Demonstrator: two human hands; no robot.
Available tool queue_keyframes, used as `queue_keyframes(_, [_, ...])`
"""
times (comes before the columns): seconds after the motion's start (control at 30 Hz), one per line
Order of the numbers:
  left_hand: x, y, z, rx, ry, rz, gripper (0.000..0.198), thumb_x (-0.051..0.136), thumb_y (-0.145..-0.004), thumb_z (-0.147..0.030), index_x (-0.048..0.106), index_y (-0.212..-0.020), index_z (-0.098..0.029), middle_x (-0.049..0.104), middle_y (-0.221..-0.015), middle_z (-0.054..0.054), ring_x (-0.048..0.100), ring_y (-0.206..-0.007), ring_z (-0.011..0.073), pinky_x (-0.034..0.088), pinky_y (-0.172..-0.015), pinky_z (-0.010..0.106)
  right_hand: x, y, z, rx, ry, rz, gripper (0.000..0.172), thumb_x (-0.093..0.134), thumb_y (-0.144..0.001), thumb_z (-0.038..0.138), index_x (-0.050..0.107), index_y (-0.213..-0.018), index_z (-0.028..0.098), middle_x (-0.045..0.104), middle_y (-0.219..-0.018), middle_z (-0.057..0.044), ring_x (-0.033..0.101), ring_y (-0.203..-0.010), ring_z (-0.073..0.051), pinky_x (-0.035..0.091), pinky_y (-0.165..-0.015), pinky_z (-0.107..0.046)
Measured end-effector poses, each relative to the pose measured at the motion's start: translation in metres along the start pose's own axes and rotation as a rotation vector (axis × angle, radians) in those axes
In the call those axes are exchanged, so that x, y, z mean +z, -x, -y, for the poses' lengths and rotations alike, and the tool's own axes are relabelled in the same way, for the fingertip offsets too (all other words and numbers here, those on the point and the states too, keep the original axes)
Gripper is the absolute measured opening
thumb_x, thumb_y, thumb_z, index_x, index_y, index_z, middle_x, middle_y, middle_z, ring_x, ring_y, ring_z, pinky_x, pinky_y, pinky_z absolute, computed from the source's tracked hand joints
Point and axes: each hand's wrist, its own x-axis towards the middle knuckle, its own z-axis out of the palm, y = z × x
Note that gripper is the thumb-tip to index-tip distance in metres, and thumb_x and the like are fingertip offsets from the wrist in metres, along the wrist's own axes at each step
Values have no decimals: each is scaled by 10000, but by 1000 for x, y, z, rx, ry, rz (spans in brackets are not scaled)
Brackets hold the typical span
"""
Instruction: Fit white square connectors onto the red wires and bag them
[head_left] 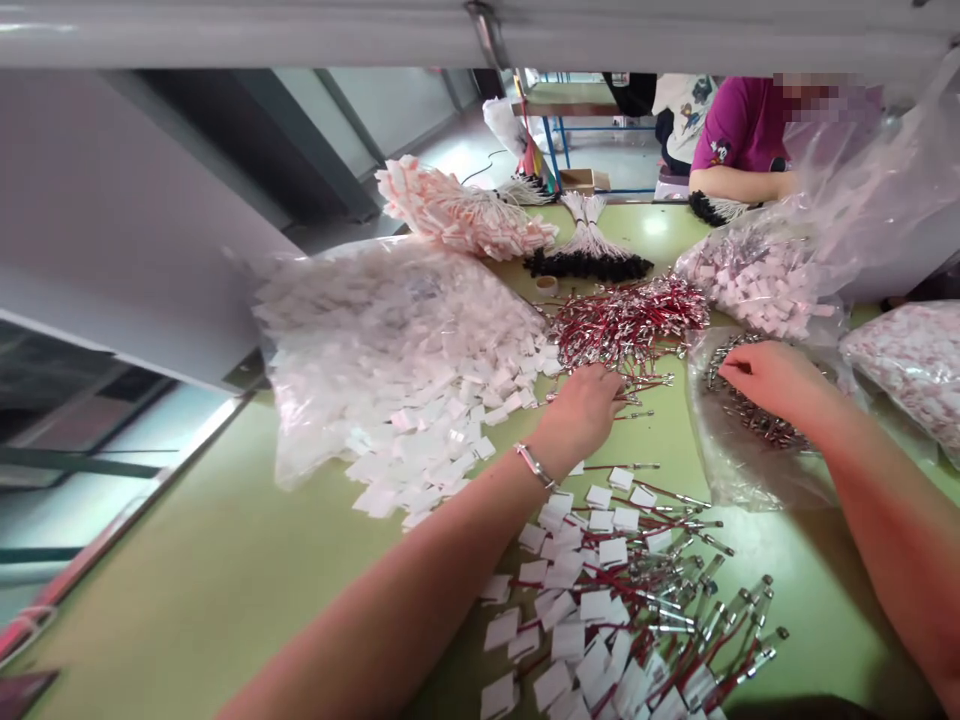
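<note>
My left hand (pixel 589 405) reaches to the near edge of a pile of red wires with metal ends (pixel 630 320). Its fingers are bent together over a few loose wires, and what they hold is hidden. On the right, my right hand (pixel 772 378) is over an open clear bag of small metal parts (pixel 765 415), thumb and fingers pinched; I cannot make out anything in them. Between my forearms lie many red wires, each with a white tab-like piece (pixel 613 552) at one end and a metal-and-clear tube (pixel 675 620) at the other.
Left of my hand, a large clear bag (pixel 300 420) spills white plastic pieces (pixel 420 450). Behind are orange-white bundles (pixel 457 210) and white wires with black ends (pixel 589 250). More bags (pixel 911 365) stand right. Across the table (pixel 187 560) sits a person in purple (pixel 750 130).
</note>
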Motion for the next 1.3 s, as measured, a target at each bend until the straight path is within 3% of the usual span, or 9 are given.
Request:
queue_keyframes(0.2, [5,3,3,51,-27,-10,140,539,-905,-209,625,-845,-116,587,-945,118,531,-943,249,444,-852,367,9,3,11,-39,161,173,183,554,-820,335,687,-785,215,698,-819,-65,597,-660,-193,309,-520,-286])
queue_keyframes(0.37, [7,6,1,57,-149,-18,178,451,-914,-91,603,-1007,-85,600,-1021,150,543,-973,264,439,-878,385,30,7,25,-82,295,93,180,516,-857,215,655,-942,140,685,-919,-141,642,-808,-254,401,-611,-317])
queue_keyframes(0.5, [-2,9,1,-51,-29,-45,383,590,-884,-174,486,-1249,-127,626,-1024,107,573,-968,242,456,-854,355,43,7,29,-99,331,70,218,452,-869,91,628,-992,129,663,-914,-133,650,-827,-244,422,-663,-319])
queue_keyframes(0.67, [-5,11,3,-77,-26,3,96,586,-887,-206,613,-935,-127,635,-953,109,583,-948,250,458,-845,359,42,2,20,-90,320,83,170,474,-882,131,632,-944,144,647,-944,-116,640,-856,-243,409,-668,-313])
queue_keyframes(0.73, [-5,9,7,-53,1,9,86,566,-893,-187,626,-877,-128,629,-961,112,575,-957,242,457,-864,353,41,0,16,-96,312,92,169,471,-897,163,636,-930,151,642,-951,-111,633,-863,-235,398,-666,-306])
queue_keyframes(0.87, [-5,5,17,16,48,39,119,527,-896,-176,631,-857,-133,624,-943,103,565,-933,231,463,-866,353,36,-2,15,-120,274,64,196,450,-906,207,641,-908,160,628,-975,-105,611,-873,-213,373,-663,-297])
queue_keyframes(1.1, [-8,9,20,112,-197,43,178,480,-784,-111,623,-890,-122,603,-942,132,569,-914,270,468,-808,395,29,1,18,-64,145,-82,155,447,-858,235,588,-804,201,649,-846,-53,573,-700,-183,309,-586,-288])
queue_keyframes(1.3, [-5,6,15,87,-253,17,201,501,-792,-155,633,-934,-101,607,-971,152,570,-957,294,464,-817,410,27,4,25,-33,66,-131,127,440,-859,241,559,-895,216,646,-676,-16,523,-563,-172,239,-533,-284])
